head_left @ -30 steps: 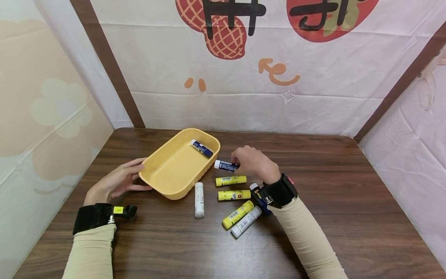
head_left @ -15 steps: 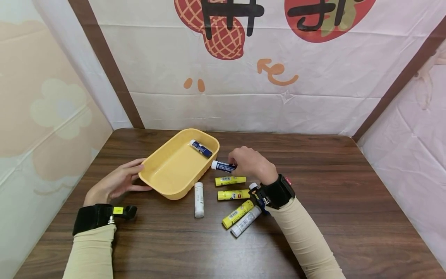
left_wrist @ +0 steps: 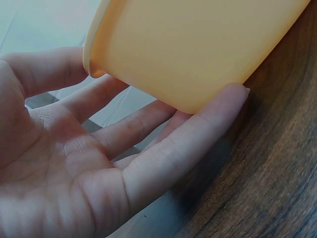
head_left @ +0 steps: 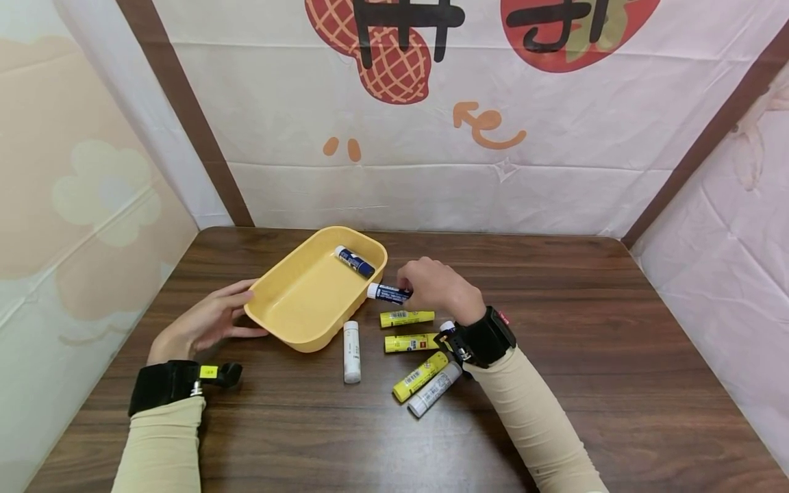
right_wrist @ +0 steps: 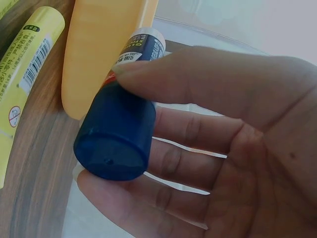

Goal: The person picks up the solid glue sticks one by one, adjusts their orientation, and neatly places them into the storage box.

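My right hand [head_left: 436, 291] pinches a dark blue glue stick [head_left: 388, 294] with a white end, between thumb and fingers. That white end points left and overlaps the near right wall of the yellow tray [head_left: 296, 301]; the right wrist view shows the blue end [right_wrist: 116, 134] facing the camera. A second blue glue stick [head_left: 354, 261] lies inside the tray at its far end. My left hand [head_left: 206, 318] holds the tray's left end, index finger at the rim and thumb [left_wrist: 208, 119] along the lower wall; some fingertips are hidden behind it.
Yellow glue sticks [head_left: 407, 318] lie below my right hand. A white glue stick [head_left: 352, 352] is beside the tray, and another white one [head_left: 434, 390] rests against a yellow one. One more blue stick [head_left: 447, 326] is mostly hidden under my right wrist. A printed cloth stands behind the table [head_left: 555, 287].
My right hand has moved slightly left, bringing the blue glue stick from beside the tray up to its wall. My left hand and the tray stay in place.
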Motion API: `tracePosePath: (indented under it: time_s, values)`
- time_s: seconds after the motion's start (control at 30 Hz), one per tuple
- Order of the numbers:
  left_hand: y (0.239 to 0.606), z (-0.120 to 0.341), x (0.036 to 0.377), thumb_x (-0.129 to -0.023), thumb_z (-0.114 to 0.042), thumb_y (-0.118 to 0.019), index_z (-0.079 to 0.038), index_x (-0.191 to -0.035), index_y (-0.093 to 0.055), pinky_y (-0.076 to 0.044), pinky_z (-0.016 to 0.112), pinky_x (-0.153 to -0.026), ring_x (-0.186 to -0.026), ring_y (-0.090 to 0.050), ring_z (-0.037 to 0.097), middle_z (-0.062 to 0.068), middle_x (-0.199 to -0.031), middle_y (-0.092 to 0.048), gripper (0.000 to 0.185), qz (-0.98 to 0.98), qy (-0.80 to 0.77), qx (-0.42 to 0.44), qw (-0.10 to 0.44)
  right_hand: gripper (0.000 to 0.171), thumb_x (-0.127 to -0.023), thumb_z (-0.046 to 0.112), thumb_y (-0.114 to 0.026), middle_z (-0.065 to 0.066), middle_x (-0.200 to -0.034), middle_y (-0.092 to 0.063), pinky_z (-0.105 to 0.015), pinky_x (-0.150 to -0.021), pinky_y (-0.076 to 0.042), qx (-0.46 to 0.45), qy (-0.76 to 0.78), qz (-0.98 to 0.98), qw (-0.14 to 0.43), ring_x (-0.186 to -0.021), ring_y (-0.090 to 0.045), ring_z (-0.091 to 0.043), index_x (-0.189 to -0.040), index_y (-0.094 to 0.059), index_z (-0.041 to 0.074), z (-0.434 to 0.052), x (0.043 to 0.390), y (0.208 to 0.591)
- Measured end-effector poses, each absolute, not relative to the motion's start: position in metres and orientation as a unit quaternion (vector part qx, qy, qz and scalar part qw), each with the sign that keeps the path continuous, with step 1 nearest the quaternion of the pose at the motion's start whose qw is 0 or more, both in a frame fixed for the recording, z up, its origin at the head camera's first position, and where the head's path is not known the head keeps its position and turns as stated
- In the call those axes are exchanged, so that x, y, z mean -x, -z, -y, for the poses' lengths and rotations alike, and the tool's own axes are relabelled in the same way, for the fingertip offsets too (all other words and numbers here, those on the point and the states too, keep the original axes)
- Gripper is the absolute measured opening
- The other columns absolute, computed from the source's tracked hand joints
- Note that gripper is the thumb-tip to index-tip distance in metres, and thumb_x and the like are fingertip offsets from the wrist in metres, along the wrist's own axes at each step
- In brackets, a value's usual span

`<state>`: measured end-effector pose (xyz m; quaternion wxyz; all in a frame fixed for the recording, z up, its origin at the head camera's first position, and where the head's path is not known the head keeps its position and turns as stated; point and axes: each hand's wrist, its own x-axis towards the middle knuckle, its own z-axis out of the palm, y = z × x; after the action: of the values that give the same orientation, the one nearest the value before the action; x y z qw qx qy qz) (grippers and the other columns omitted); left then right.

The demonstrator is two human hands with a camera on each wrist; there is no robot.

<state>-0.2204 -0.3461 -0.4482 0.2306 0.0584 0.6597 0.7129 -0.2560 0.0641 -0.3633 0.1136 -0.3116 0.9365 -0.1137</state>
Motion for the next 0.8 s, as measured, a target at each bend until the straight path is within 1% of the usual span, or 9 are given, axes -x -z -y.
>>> tracePosePath:
  time_s: [0.23, 0.47, 0.8]
  values:
    - [0.448, 0.346, 0.221, -0.113, -0.023, -0.042, -0.006, -0.166, -0.012, -0.064, 0.045, -0.095, -0.123, -0.063, 0.002, -0.016, -0.136, -0.062, 0.063, -0.663, -0.710, -0.060, 0.230, 0.009, -0.090, 0.011, -0.076, -0.004, -0.090, -0.067, -0.025, -0.064, -0.043, 0.311, 0.114, -0.936, 0.115, -0.075, -0.054, -0.016, -0.098, -0.074, 0.009, -0.059, 0.256, 0.362]
    - [0.447, 0.346, 0.220, -0.113, -0.021, -0.040, -0.003, -0.166, -0.005, -0.064, 0.043, -0.094, -0.122, -0.063, 0.001, -0.017, -0.135, -0.063, 0.065, -0.657, -0.714, -0.068, 0.232, 0.007, -0.090, 0.011, -0.077, -0.003, -0.087, -0.067, -0.024, -0.061, -0.040, 0.318, 0.122, -0.933, 0.114, -0.073, -0.051, -0.015, -0.096, -0.074, 0.009, -0.054, 0.255, 0.360]
    - [0.447, 0.346, 0.221, -0.113, -0.022, -0.041, -0.005, -0.166, -0.008, -0.064, 0.044, -0.094, -0.122, -0.063, 0.001, -0.017, -0.135, -0.063, 0.065, -0.661, -0.712, -0.057, 0.231, 0.007, -0.090, 0.013, -0.079, -0.001, -0.083, -0.065, -0.024, -0.059, -0.038, 0.329, 0.126, -0.929, 0.115, -0.070, -0.050, -0.014, -0.093, -0.074, 0.010, -0.047, 0.254, 0.361]
